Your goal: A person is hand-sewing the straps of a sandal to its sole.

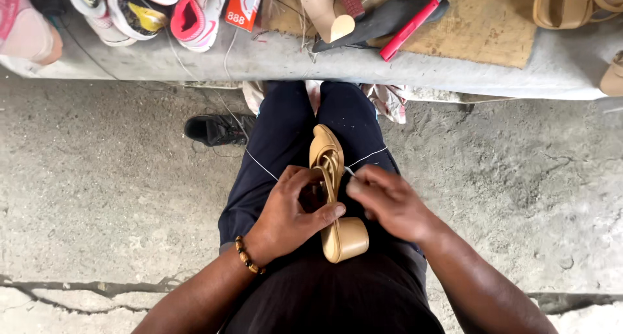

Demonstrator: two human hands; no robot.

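Observation:
A tan block-heeled sandal (pixel 332 178) lies on its side across my lap, toe pointing away and heel (pixel 347 238) toward me. My left hand (pixel 289 214), with a beaded bracelet on the wrist, grips the sandal around its straps and sole. My right hand (pixel 389 201) is pinched on a thin metal needle (pixel 350 172) at the strap. A white thread (pixel 263 165) runs from the sandal out over both of my dark trouser legs.
A concrete ledge (pixel 272 58) ahead carries several sneakers (pixel 195 13), a small red and white box (pixel 243 6), a tan heeled shoe (pixel 324 10), a black sole (pixel 383 19), a red-handled tool (pixel 412 23), a board (pixel 480 23) and a tan sandal (pixel 568 3). A black shoe (pixel 217 130) rests on the rough concrete floor.

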